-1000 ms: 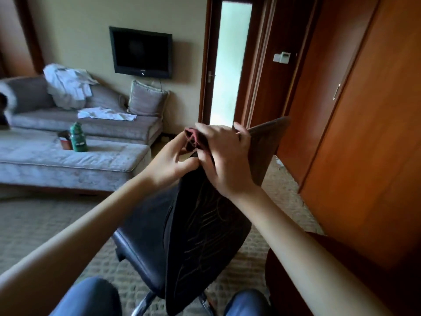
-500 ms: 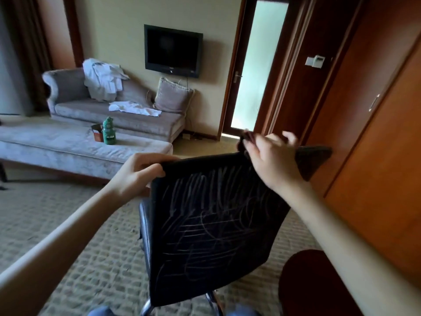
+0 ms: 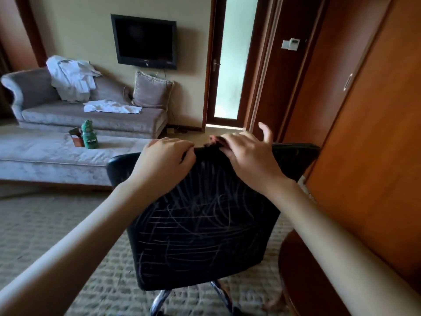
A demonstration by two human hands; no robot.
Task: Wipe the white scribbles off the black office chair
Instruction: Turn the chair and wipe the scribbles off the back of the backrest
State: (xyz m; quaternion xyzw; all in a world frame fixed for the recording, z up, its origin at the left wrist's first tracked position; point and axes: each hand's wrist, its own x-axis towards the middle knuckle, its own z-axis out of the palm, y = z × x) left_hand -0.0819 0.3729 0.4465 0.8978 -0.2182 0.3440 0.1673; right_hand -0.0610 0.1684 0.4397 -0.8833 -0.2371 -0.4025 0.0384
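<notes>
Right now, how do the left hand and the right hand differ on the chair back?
The left hand grips the top edge of the chair bare; the right hand holds a dark cloth there. The left hand's fingers all curl; the right hand lifts one finger. Both sit at the backrest's top.

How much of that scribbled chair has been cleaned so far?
Nothing looks wiped yet: white scribbles cover the back of the black office chair. In hand: the left hand grips its top edge, and the right hand holds a dark cloth there. All the wiping is left.
</notes>
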